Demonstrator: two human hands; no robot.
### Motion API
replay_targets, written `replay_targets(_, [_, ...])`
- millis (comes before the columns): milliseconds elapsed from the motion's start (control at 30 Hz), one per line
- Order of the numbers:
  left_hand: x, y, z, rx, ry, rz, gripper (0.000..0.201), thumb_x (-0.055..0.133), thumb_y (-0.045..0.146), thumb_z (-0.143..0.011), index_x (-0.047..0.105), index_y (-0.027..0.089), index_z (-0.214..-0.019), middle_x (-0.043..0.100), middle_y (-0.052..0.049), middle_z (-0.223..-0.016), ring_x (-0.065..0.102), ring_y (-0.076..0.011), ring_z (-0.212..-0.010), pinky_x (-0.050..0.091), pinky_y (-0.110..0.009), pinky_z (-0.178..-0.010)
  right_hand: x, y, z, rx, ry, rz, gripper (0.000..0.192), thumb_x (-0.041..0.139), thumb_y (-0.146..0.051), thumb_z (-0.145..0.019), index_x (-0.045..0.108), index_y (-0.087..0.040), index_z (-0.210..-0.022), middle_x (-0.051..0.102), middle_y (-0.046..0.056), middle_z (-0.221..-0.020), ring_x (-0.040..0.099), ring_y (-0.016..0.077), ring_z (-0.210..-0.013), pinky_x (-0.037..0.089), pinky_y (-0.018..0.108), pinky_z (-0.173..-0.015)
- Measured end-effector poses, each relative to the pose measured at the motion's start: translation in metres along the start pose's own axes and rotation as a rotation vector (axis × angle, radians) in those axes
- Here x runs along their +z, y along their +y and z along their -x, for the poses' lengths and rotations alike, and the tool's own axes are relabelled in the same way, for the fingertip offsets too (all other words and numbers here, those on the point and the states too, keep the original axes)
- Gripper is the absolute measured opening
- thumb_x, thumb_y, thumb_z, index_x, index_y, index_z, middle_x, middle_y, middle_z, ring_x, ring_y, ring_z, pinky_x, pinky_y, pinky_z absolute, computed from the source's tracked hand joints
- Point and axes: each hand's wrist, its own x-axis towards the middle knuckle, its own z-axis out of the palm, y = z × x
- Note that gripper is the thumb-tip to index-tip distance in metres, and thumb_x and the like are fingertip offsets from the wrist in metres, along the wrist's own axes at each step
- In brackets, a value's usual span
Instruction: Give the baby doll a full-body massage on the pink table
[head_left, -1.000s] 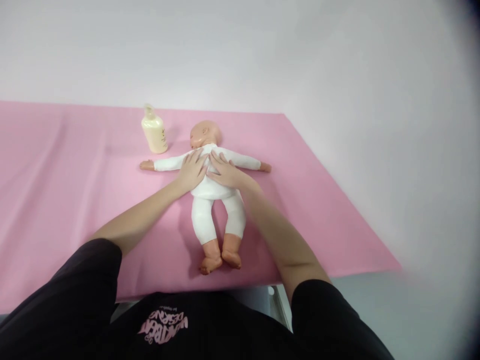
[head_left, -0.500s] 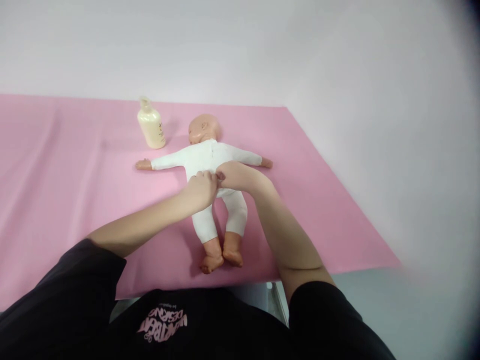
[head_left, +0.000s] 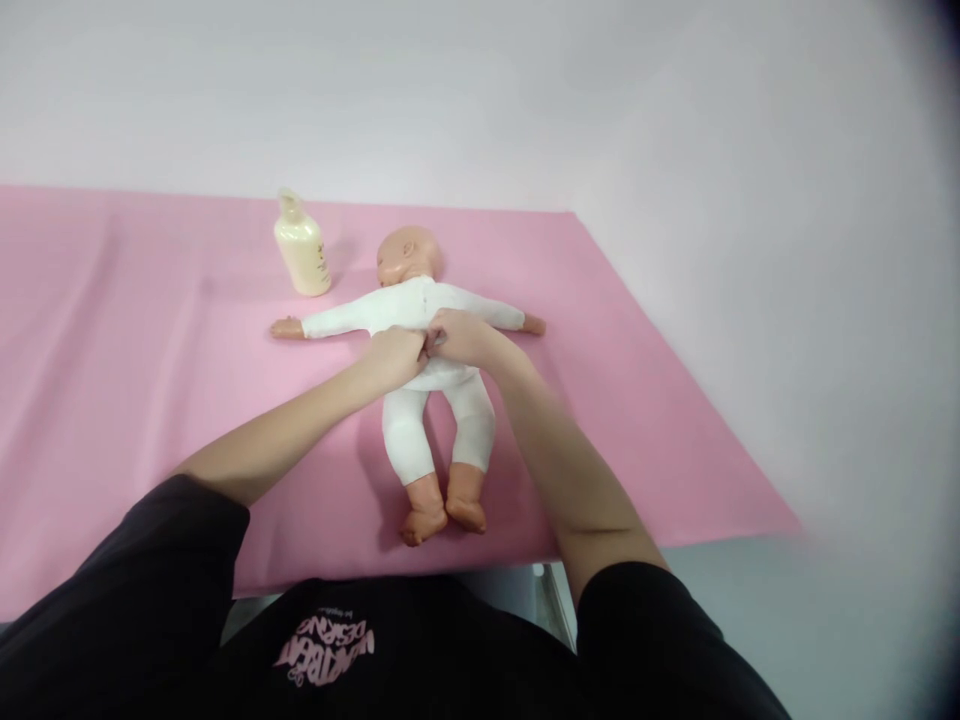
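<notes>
A wide pink sheet [head_left: 135, 360] covers the table, creased in long soft folds on its left part. On it, toward the far edge, stands a small cream-coloured plastic bottle with a narrow pale cap [head_left: 301, 248], upright and just beyond the doll's outstretched arm, not touching it. To its right lies a plastic baby doll in a white long-sleeved bodysuit and white leggings [head_left: 409, 300], flat on its back with the head pointing away from the person, both arms spread straight out to the sides and the bare feet side by side near the close edge of the sheet. The left hand [head_left: 396, 355] rests on the doll's belly with its fingers curled inward and drawn together at the middle seam of the white suit. The right hand [head_left: 459, 338] meets it there, fingertips against fingertips, and the two seem to nip the cloth between them at the doll's midline, though the exact hold is too small to make out. Both forearms run bare from short black sleeves [head_left: 645, 630].
</notes>
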Motion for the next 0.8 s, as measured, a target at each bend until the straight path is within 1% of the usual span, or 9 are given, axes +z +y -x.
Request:
replay_targets(67, [0.004, -0.007, -0.005, 0.033, 0.067, -0.017, 0.024, 0.053, 0.022, -0.096, 0.077, 0.019, -0.102, 0.075, -0.013, -0.110, 0.069, -0.0340, -0.109, 0.056, -0.044, -0.085, 0.001, 0.001, 0.000, 0.033, 0.004, -0.055, 0.015, 0.062, -0.013, -0.081, 0.075, -0.019, -0.084, 0.079, 0.006, -0.095, 0.070, 0.0217, -0.090, 0.053, 0.032, -0.085])
replay_targets(133, [0.009, -0.013, -0.009, 0.051, 0.128, -0.041, 0.024, 0.054, 0.023, -0.096, 0.077, 0.018, -0.101, 0.071, -0.015, -0.119, 0.064, -0.0352, -0.115, 0.055, -0.047, -0.092, 0.002, 0.004, -0.002, 0.060, 0.026, -0.094, 0.024, 0.060, -0.010, -0.081, 0.074, -0.019, -0.097, 0.078, 0.005, -0.095, 0.070, 0.0212, -0.090, 0.053, 0.031, -0.084])
replay_targets(233, [0.016, -0.019, -0.014, 0.068, 0.161, -0.014, 0.025, 0.052, 0.022, -0.097, 0.074, 0.014, -0.105, 0.070, -0.016, -0.119, 0.064, -0.0327, -0.113, 0.053, -0.046, -0.099, 0.007, 0.010, -0.006, 0.039, 0.085, -0.115, 0.030, 0.058, -0.009, -0.083, 0.072, -0.019, -0.108, 0.077, 0.003, -0.091, 0.069, 0.0203, -0.086, 0.051, 0.031, -0.083])
replay_targets(300, [0.018, -0.023, -0.017, 0.064, 0.182, 0.046, 0.025, 0.052, 0.020, -0.096, 0.071, 0.013, -0.111, 0.072, -0.015, -0.115, 0.067, -0.0311, -0.110, 0.053, -0.044, -0.099, 0.013, 0.012, -0.009, 0.024, 0.127, -0.121, 0.028, 0.060, -0.012, -0.087, 0.071, -0.018, -0.112, 0.076, 0.003, -0.089, 0.067, 0.0206, -0.085, 0.050, 0.032, -0.084])
replay_targets(367, [0.020, -0.026, -0.020, 0.031, 0.212, 0.114, 0.028, 0.053, 0.022, -0.096, 0.067, 0.014, -0.118, 0.075, -0.012, -0.112, 0.069, -0.0303, -0.108, 0.055, -0.042, -0.094, 0.021, 0.012, -0.011, 0.041, 0.179, -0.131, 0.027, 0.059, -0.016, -0.091, 0.071, -0.017, -0.115, 0.075, 0.005, -0.091, 0.067, 0.0214, -0.086, 0.050, 0.033, -0.086])
replay_targets(467, [0.021, -0.029, -0.021, -0.019, 0.237, 0.159, 0.030, 0.053, 0.026, -0.098, 0.065, 0.017, -0.123, 0.076, -0.011, -0.114, 0.070, -0.0300, -0.109, 0.056, -0.041, -0.089, 0.031, 0.011, -0.014, 0.073, 0.276, -0.152, 0.026, 0.055, -0.018, -0.095, 0.072, -0.017, -0.115, 0.073, 0.008, -0.102, 0.067, 0.0229, -0.094, 0.052, 0.035, -0.091])
replay_targets(600, [0.022, -0.029, -0.022, -0.009, 0.237, 0.132, 0.032, 0.052, 0.026, -0.099, 0.066, 0.016, -0.125, 0.074, -0.013, -0.122, 0.066, -0.0309, -0.117, 0.053, -0.043, -0.103, 0.041, 0.016, -0.018, 0.022, 0.388, -0.166, 0.022, 0.056, -0.020, -0.095, 0.076, -0.020, -0.105, 0.070, 0.011, -0.117, 0.063, 0.0272, -0.115, 0.048, 0.042, -0.108])
replay_targets(667, [0.022, -0.029, -0.021, -0.001, 0.254, 0.105, 0.032, 0.052, 0.026, -0.099, 0.068, 0.014, -0.124, 0.070, -0.015, -0.127, 0.062, -0.0322, -0.120, 0.050, -0.046, -0.109, 0.043, 0.019, -0.021, 0.009, 0.415, -0.164, 0.022, 0.056, -0.022, -0.095, 0.077, -0.022, -0.103, 0.069, 0.011, -0.123, 0.061, 0.0285, -0.122, 0.045, 0.045, -0.114])
replay_targets(800, [0.024, -0.032, -0.021, 0.030, 0.325, 0.092, 0.034, 0.055, 0.027, -0.097, 0.069, 0.013, -0.124, 0.055, -0.016, -0.156, 0.049, -0.0346, -0.141, 0.041, -0.049, -0.121, 0.044, 0.023, -0.022, -0.024, 0.397, -0.162, 0.027, 0.050, -0.020, -0.097, 0.075, -0.020, -0.106, 0.070, 0.011, -0.124, 0.061, 0.0264, -0.125, 0.043, 0.042, -0.118])
